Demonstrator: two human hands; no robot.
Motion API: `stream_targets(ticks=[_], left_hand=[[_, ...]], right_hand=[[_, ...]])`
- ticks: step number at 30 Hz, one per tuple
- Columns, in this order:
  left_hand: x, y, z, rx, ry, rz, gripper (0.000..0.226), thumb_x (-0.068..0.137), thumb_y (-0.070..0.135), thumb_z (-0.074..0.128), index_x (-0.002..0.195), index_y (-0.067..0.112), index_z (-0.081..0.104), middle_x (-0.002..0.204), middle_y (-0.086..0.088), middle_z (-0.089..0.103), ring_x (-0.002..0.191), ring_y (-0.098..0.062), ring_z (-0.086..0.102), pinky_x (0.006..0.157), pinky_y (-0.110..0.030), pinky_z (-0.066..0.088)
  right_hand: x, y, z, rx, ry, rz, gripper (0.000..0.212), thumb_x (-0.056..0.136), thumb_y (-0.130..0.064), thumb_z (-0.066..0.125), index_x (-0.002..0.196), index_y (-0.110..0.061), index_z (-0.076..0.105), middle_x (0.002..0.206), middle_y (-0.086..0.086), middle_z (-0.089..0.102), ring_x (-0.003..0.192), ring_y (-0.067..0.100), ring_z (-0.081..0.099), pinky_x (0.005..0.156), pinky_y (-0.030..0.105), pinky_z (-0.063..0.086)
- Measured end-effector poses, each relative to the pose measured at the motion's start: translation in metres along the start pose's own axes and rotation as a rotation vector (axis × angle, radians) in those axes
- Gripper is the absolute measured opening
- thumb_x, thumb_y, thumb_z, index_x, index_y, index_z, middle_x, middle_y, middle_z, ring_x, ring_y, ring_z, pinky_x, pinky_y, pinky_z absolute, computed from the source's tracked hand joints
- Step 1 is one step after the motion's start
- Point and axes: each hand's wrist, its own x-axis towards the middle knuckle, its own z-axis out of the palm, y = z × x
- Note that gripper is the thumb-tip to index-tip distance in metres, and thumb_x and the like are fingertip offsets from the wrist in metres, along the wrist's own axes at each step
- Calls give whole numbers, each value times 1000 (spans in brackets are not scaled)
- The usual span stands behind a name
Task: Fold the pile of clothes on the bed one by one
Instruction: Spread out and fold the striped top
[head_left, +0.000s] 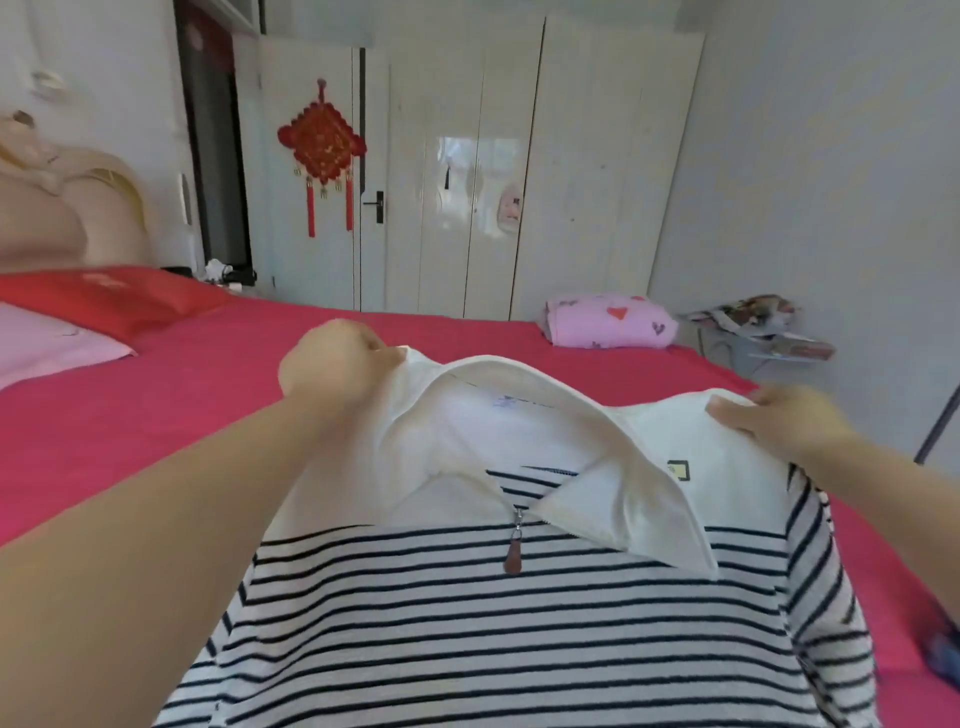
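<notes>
— Pink-red sheets are covering the bed (208, 415), and white wardrobe doors (519, 182) are standing behind it. What is the person doing?

— Holding up a striped polo shirt (493, 623) by its shoulders. It is hanging over the near side of the bed, front facing us, with the zip pull (513, 551) dangling.

— How are the hands holding it?

— The left hand (332, 364) is making a fist around one shoulder. The right hand (774, 421) is gripping the other, fingers (727, 413) curling over the edge, though it is looking blurry.

— Is the shirt folded?

— No, it is hanging all open, so I think its folding is only starting. A pink cloth with hearts (608, 322) is lying folded at the far corner; maybe that one is done. I am not seeing the pile. Something dark (943, 649) is showing at the right edge, too blurry to tell.
</notes>
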Motion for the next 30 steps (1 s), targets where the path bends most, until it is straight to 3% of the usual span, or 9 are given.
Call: stream_targets(ticks=[2, 4, 7, 10, 14, 16, 19, 24, 30], left_hand=[[1, -13, 37, 12, -23, 73, 32, 85, 29, 56, 54, 19, 57, 60, -3, 56, 60, -27, 49, 53, -27, 34], [-1, -28, 75, 66, -88, 126, 22, 90, 33, 55, 101, 20, 70, 104, -8, 68, 99, -30, 59, 83, -35, 44], [-25, -60, 128, 115, -289, 120, 47, 93, 33, 51, 138, 20, 43, 140, -6, 48, 129, -25, 43, 103, -39, 34], [-59, -91, 163, 124, -402, 166, 51, 97, 30, 45, 144, 16, 31, 148, -4, 37, 136, -21, 33, 108, -37, 28], [-98, -108, 177, 186, -553, 244, 53, 99, 30, 35, 148, 16, 20, 154, -5, 23, 142, -19, 21, 114, -35, 19], [-121, -109, 176, 259, -635, 288, 56, 99, 37, 30, 149, 19, 11, 157, -4, 13, 143, -19, 12, 115, -38, 11], [-156, -112, 172, 335, -728, 337, 61, 97, 48, 25, 149, 26, 4, 158, -1, 0, 145, -20, 0, 117, -41, 2], [-176, -122, 173, 455, -827, 320, 58, 96, 54, 12, 149, 32, -1, 158, 1, -7, 145, -18, -9, 116, -43, -8], [-191, -107, 148, 407, -726, 336, 53, 100, 44, 12, 149, 28, 0, 158, 1, -8, 145, -19, -9, 116, -43, -6]], right_hand=[[15, 16, 33, -65, 21, 3, 49, 87, -42, 58, 61, 1, 54, 61, 19, 50, 58, 26, 45, 54, 33, 29], [24, 34, 67, -125, 31, 8, 45, 89, -39, 55, 61, -3, 53, 63, 19, 49, 57, 24, 42, 52, 31, 27], [25, 63, 121, -239, -51, 32, 34, 93, -36, 47, 89, -10, 68, 89, 14, 65, 81, 29, 56, 64, 30, 37], [4, 84, 165, -251, -41, 13, 37, 89, -41, 42, 107, -20, 66, 112, 19, 62, 106, 38, 56, 81, 39, 44], [-38, 88, 198, -319, 91, -284, 33, 86, -15, 57, 118, -9, 62, 128, 25, 53, 119, 44, 47, 97, 55, 39], [-63, 81, 201, -410, 136, -449, 33, 89, -24, 50, 116, -11, 64, 131, 26, 50, 121, 46, 46, 97, 59, 36], [-108, 72, 208, -527, -147, -608, 55, 93, -48, 23, 124, -22, 59, 134, 15, 52, 125, 40, 47, 99, 54, 38], [-135, 86, 224, -571, -498, -295, 60, 91, -56, -2, 147, -39, 9, 157, -11, -7, 145, 23, -7, 116, 47, 0], [-156, 69, 201, -533, -455, -313, 53, 96, -52, 10, 147, -39, 6, 156, -7, -16, 145, 24, -9, 116, 47, 2]])
